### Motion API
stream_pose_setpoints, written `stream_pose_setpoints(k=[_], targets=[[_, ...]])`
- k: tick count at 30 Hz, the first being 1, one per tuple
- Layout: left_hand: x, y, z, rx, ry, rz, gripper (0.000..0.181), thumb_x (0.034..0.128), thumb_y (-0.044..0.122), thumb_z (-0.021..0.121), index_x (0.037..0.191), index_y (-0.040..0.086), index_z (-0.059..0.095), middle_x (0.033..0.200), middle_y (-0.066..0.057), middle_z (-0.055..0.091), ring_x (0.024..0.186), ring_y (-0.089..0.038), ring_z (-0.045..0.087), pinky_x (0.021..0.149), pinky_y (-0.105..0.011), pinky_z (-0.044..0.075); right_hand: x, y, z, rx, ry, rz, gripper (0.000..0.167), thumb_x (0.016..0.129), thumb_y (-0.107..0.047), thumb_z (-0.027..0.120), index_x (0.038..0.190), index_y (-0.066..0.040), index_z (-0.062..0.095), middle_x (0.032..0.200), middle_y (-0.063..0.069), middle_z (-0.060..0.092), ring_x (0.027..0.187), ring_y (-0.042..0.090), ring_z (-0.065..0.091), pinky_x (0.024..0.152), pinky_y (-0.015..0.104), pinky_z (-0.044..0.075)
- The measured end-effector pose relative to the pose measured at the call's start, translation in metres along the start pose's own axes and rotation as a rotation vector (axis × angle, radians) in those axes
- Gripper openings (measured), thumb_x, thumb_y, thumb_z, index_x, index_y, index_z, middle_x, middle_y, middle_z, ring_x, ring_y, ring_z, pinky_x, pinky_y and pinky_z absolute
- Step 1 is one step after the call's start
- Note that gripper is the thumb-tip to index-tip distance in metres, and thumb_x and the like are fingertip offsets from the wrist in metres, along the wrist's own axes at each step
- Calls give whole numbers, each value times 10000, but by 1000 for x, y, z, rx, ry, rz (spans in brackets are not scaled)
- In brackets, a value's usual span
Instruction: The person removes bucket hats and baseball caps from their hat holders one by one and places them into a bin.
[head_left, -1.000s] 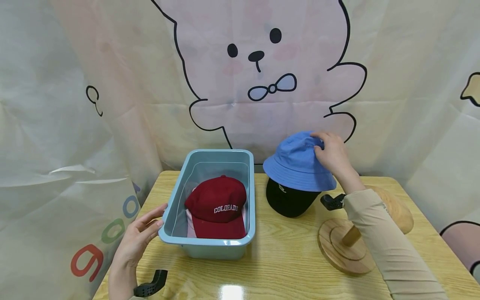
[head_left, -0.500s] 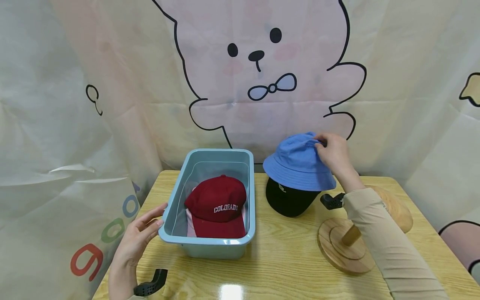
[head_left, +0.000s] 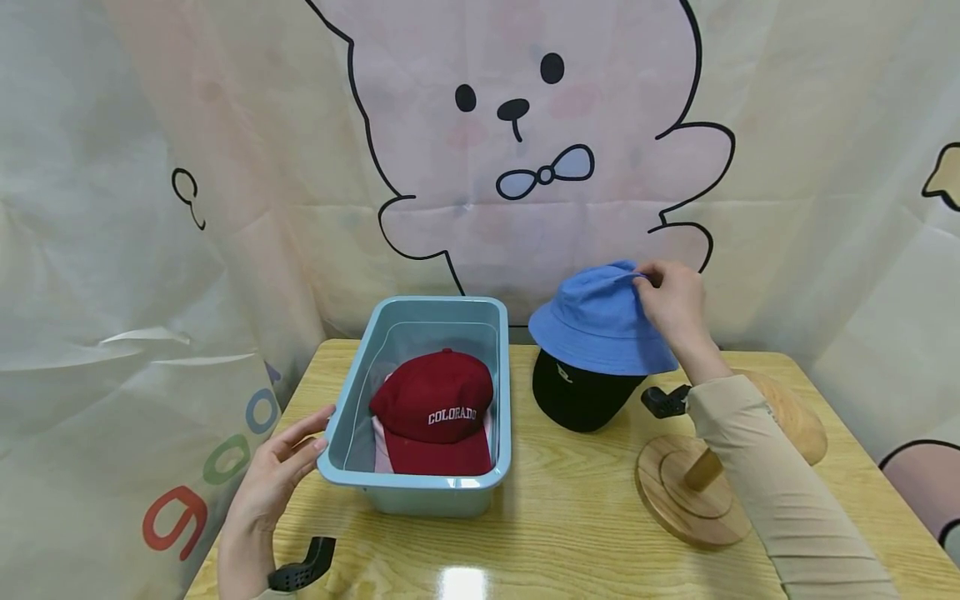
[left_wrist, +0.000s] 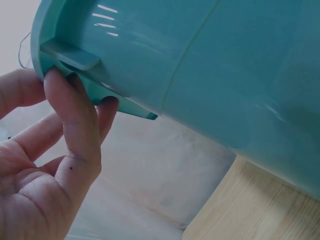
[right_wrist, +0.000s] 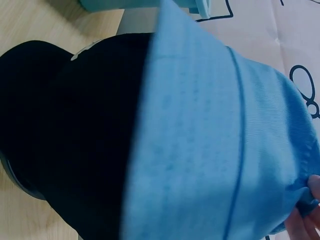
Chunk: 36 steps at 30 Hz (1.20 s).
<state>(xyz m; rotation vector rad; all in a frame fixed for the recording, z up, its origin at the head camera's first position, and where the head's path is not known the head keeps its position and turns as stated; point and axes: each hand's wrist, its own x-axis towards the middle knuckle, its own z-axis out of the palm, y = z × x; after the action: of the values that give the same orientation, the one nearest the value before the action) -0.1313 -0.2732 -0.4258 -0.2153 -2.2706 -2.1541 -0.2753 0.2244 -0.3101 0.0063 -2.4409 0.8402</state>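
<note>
Head view: right grip [head_left: 674, 302] pinches one hat [head_left: 600, 325] over one black cap [head_left: 581, 400], left grip [head_left: 268, 482] holds one bin [head_left: 431, 501].

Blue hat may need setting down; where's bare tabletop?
Bare tabletop: between blue bin and wooden stand, and in front of the bin. Crowded: back right, with black cap, blue hat and right hand; left of the bin, with the left hand.

Head view: bright, even, sharp. Table [head_left: 570, 517]: one white glare patch, nearer me than the tub [head_left: 431, 502]. Curtain [head_left: 150, 275] left of tub: pale sheen along creases. Left wrist view: dimmer, bluish; white streaks on tub; my left fingers [left_wrist: 72, 107] shaded. Right wrist view: dim; blue hat [right_wrist: 195, 125], near brim blurred; black cap [right_wrist: 85, 115], detail lost.
</note>
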Motion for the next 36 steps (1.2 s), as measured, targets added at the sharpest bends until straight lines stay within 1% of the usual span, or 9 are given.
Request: stream_pose_setpoints(k=[12, 18, 20, 23, 25, 27, 30, 32, 36], targets=[[0, -1, 0, -3, -3, 12, 433, 971, 37, 523, 1388, -61, 454, 1174, 141, 620, 982, -11, 642, 833, -178, 529, 2, 1, 1, 85, 210, -40, 182, 913, -72, 597, 990, 45, 714, 968, 248, 686, 893, 363, 634, 807, 441, 450], [0, 0, 0, 3, -8, 12, 436, 972, 47, 527, 1387, -62, 453, 1189, 158, 613, 994, -5, 638, 839, -175, 527, 3, 1, -1, 105, 246, 5, 182, 907, -78, 604, 989, 36, 720, 975, 237, 691, 884, 337, 634, 789, 375, 431], [0, 0, 0, 4, -7, 11, 437, 972, 46, 527, 1387, -66, 451, 1189, 156, 613, 995, -6, 637, 838, -174, 526, 3, 2, -3, 117, 240, 72, 195, 916, -100, 598, 1010, 23, 718, 988, 222, 687, 863, 278, 612, 780, 328, 409], [0, 0, 1, 4, -2, 6, 436, 971, 43, 526, 1384, -74, 448, 1189, 153, 613, 993, -6, 639, 836, -175, 529, 5, 3, -8, 164, 221, 238, 232, 933, -162, 589, 1068, -22, 716, 1005, 152, 675, 801, 93, 546, 752, 235, 393], [0, 0, 0, 7, -2, 8, 436, 971, 40, 525, 1384, -74, 448, 1194, 156, 613, 989, -7, 639, 831, -174, 529, 7, 5, -11, 207, 208, 352, 256, 937, -207, 593, 1103, -54, 713, 937, 20, 659, 766, -13, 489, 732, 180, 395], [0, 0, 0, 5, -3, 14, 435, 971, 34, 522, 1384, -78, 447, 1200, 156, 614, 987, -11, 639, 828, -175, 530, 11, 8, -13, 261, 199, 445, 266, 932, -235, 610, 1127, -86, 711, 870, -104, 610, 748, -70, 467, 723, 152, 417], [0, 0, 0, 7, -2, 14, 436, 971, 33, 522, 1384, -79, 445, 1202, 159, 613, 985, -9, 639, 827, -176, 531, 15, 13, -16, 365, 188, 552, 253, 917, -236, 642, 1136, -132, 713, 791, -213, 534, 771, -65, 486, 747, 146, 442], [0, 0, 0, 4, -3, 17, 434, 971, 31, 520, 1386, -74, 446, 1193, 147, 615, 981, -10, 638, 826, -177, 531, 18, 15, -17, 452, 186, 616, 200, 907, -207, 656, 1090, -165, 725, 826, -190, 544, 782, -40, 511, 782, 163, 461], [1, -1, 1, -8, -6, 24, 428, 973, 29, 514, 1389, -55, 457, 1154, 112, 624, 956, -20, 632, 821, -179, 531, 27, 23, -22, 651, 194, 745, 100, 893, -139, 663, 908, -214, 727, 923, -109, 564, 762, 9, 566, 873, 213, 477]])
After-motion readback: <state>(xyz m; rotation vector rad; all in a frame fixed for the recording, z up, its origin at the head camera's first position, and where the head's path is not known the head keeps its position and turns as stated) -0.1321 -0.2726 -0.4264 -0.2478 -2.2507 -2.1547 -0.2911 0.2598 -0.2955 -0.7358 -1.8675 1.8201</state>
